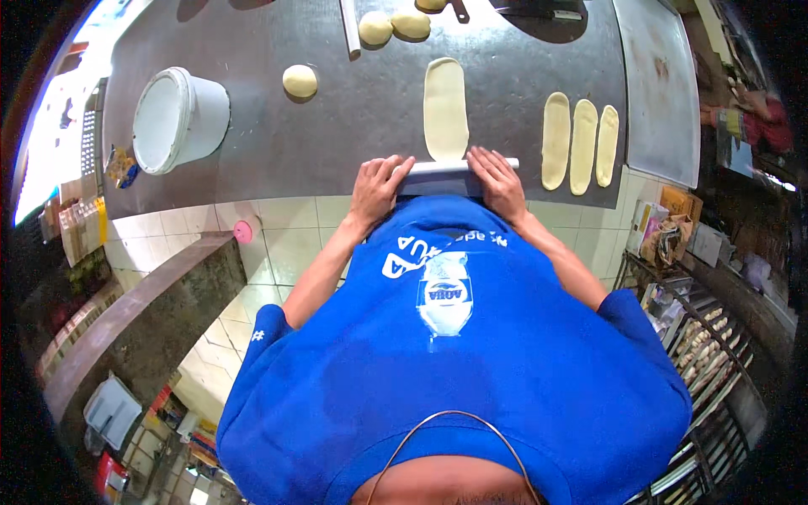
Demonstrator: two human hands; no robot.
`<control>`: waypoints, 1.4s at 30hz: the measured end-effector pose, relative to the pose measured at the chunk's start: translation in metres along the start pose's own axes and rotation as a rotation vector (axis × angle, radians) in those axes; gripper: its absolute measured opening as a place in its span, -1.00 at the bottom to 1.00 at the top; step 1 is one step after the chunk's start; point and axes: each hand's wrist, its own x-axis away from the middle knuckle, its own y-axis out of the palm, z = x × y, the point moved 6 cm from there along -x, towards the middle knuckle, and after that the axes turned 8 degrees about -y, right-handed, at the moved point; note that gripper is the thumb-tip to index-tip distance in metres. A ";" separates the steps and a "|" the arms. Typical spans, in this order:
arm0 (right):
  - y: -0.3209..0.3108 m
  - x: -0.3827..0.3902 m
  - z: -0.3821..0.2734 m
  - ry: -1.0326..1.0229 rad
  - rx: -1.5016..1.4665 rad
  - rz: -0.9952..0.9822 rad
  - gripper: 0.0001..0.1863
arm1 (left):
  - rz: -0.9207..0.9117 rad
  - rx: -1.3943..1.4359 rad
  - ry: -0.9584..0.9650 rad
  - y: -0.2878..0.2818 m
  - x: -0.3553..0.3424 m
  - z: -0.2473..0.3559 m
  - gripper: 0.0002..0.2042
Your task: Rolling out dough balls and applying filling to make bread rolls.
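Observation:
A white rolling pin point(441, 167) lies crosswise at the near edge of the dark table, close to my body. My left hand point(380, 188) rests over its left end and my right hand point(500, 180) over its right end, fingers curled onto it. From the pin a long, flat, pale strip of dough point(444, 108) stretches away across the table, its near end touching or just under the pin. Off to the right lie three narrower dough strips side by side: a left one point(555, 141), a middle one point(583, 148) and a right one point(607, 146).
A white bucket point(206, 116) stands at the left of the table point(278, 151). One dough ball point(300, 82) sits alone; several more point(375, 29) lie farther back beside a pale rod point(350, 29). A metal sheet point(661, 93) adjoins the right side; a rack point(707, 362) stands behind right.

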 end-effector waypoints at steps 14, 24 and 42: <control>-0.001 -0.197 0.135 0.184 0.469 0.205 -0.32 | 0.687 -0.244 -0.116 -0.096 -0.207 -0.037 -0.44; -0.055 -0.200 0.141 0.400 0.306 0.741 -0.54 | 0.271 -0.077 0.306 -0.095 -0.199 -0.054 -0.68; -0.128 -0.036 -0.066 0.199 -0.341 0.108 -0.77 | -0.966 2.412 -0.830 0.036 -0.076 0.086 -0.63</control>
